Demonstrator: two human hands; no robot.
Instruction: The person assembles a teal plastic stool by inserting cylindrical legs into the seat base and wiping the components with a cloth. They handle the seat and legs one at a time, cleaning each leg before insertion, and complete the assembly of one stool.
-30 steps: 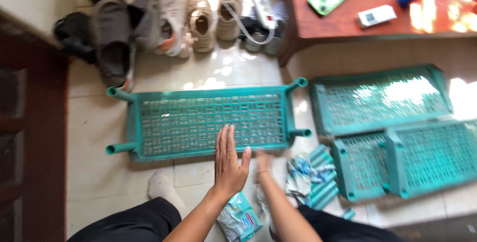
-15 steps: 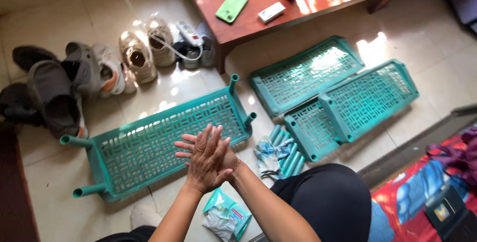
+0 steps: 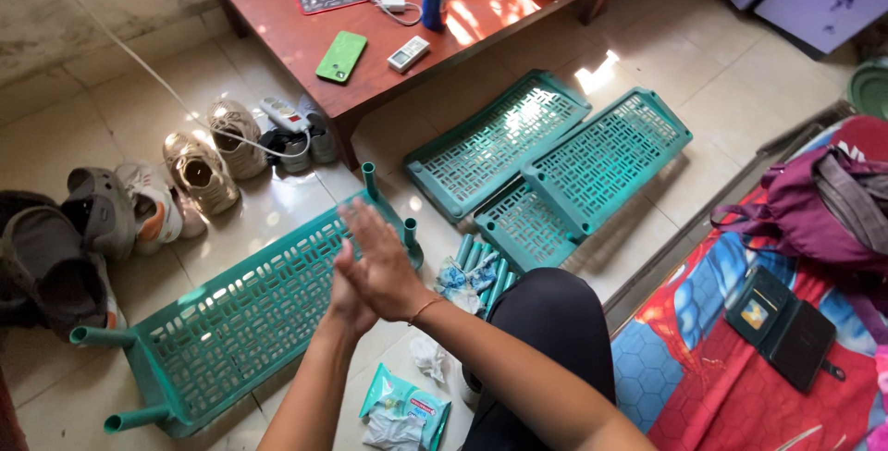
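Palms (image 3: 375,271) over latticed plastic shelf (image 3: 240,308)

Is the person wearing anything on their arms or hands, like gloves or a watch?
No gloves and no watch. Both forearms are bare, with no sleeves in view. The right hand has a thin gold-coloured bracelet at the wrist. The left hand, mostly hidden behind the right, shows nothing worn. No rings can be made out on the fingers that show.
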